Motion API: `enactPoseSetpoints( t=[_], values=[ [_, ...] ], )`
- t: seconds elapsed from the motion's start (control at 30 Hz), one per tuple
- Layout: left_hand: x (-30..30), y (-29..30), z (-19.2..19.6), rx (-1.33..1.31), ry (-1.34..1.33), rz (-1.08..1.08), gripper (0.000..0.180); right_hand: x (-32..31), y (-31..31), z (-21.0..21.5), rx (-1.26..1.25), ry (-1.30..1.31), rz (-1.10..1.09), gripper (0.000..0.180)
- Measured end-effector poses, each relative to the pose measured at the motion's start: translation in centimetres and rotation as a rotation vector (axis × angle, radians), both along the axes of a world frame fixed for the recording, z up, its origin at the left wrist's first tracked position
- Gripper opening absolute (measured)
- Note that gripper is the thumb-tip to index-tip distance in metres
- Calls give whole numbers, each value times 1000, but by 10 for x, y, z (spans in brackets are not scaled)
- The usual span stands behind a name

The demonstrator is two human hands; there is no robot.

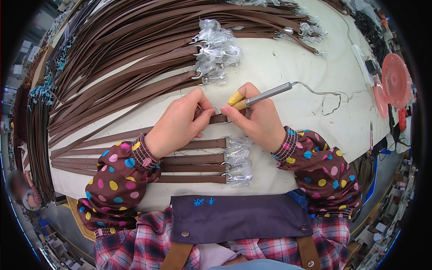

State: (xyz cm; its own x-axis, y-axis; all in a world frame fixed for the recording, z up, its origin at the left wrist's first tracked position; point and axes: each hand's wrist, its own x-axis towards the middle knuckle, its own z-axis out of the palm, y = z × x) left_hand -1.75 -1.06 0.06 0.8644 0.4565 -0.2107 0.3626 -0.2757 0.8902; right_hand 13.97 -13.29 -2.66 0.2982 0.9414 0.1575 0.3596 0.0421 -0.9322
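Both hands meet over the end of a brown leather-like strap, which runs leftward beneath my left hand. That hand is closed, thumb and index finger pinched at the strap close to its end; fine dark threads show there. My right hand grips a corded soldering-iron-like tool with a silver barrel, its grey cord leading off to the right. A yellow cover wraps one right fingertip. The right thumb is beside the strap end, and the fingers hide the tool's tip. Just below lie several similar straps with metal rings wrapped in clear plastic.
Large bundles of brown straps spread over the far left of the white table, their hardware bagged in plastic. A pink fan and a white power strip stand at the right. Another person is at far left.
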Motion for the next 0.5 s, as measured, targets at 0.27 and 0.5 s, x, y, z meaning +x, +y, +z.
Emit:
enactPoseSetpoints(
  t=[0.27, 0.5],
  values=[
    [1, 0, 0, 10, 2, -1, 16, 0, 0, 0, 4, -4, -1, 29],
    [0, 0, -3, 10, -1, 2, 16, 0, 1, -1, 19, 13, 3, 30]
  ],
)
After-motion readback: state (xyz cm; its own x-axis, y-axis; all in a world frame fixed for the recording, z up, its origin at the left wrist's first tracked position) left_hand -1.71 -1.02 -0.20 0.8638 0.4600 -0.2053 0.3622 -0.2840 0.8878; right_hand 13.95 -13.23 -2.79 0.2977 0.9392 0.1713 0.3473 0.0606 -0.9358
